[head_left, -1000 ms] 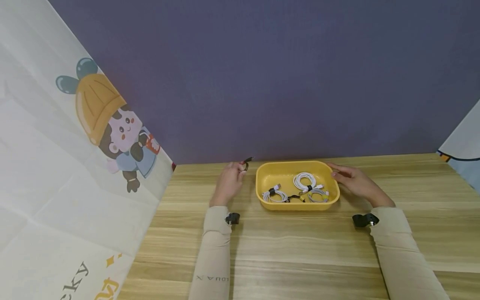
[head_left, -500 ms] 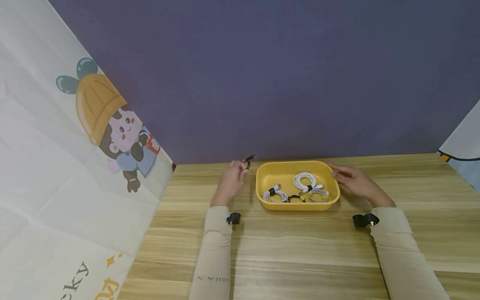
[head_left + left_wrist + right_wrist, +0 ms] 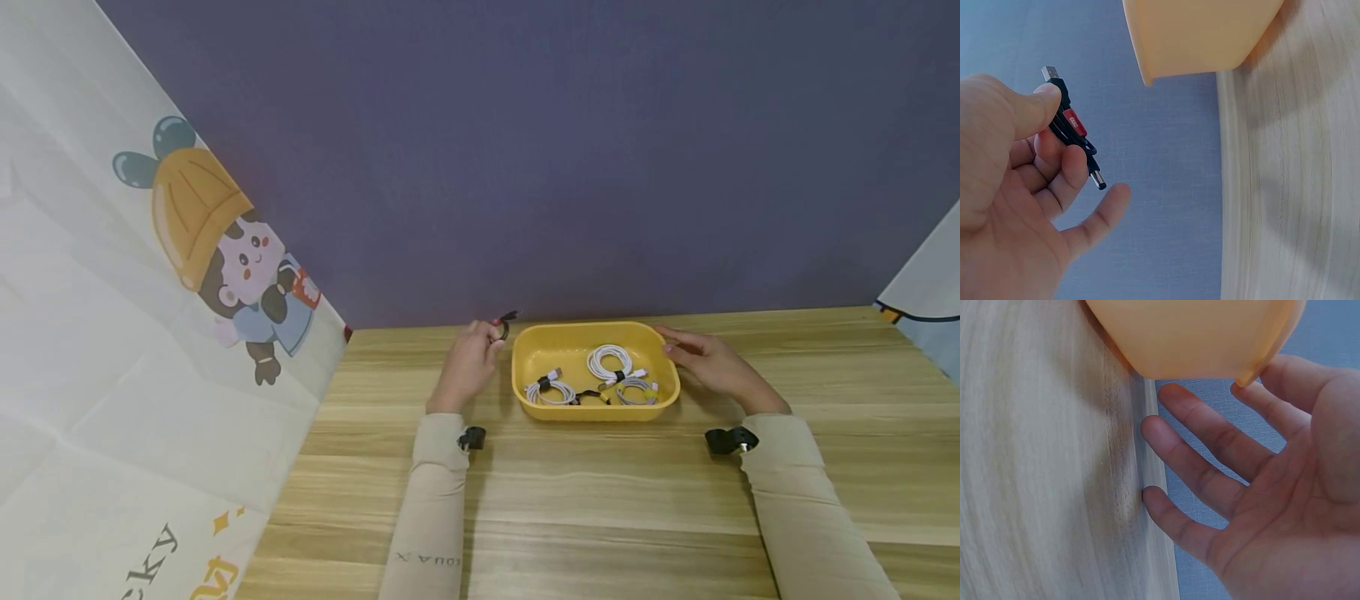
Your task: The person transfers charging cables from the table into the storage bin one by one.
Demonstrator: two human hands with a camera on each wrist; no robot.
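My left hand (image 3: 467, 362) is just left of the yellow bin (image 3: 592, 414), pinching a short bundled black USB cable (image 3: 1074, 128). In the left wrist view the cable carries a red tag; a metal USB plug sticks up past the thumb, and a barrel plug points down. At the bin's right end, my right hand (image 3: 705, 362) grips the rim between thumb and index finger, its other fingers spread below. Inside the bin lie a white coiled cable (image 3: 592, 364), another white coil with a black strap (image 3: 545, 384), a grey coil (image 3: 624, 394) and a small black cable (image 3: 587, 394).
The bin sits near the back of a wood-grain table (image 3: 600, 500), close to a blue-grey wall panel (image 3: 570, 167). On the left stands a white printed wall sheet (image 3: 90, 350) with a cartoon figure.
My left hand has moved slightly right, bringing the black USB cable nearer the bin's left rim. The right hand and the bin have stayed in place.
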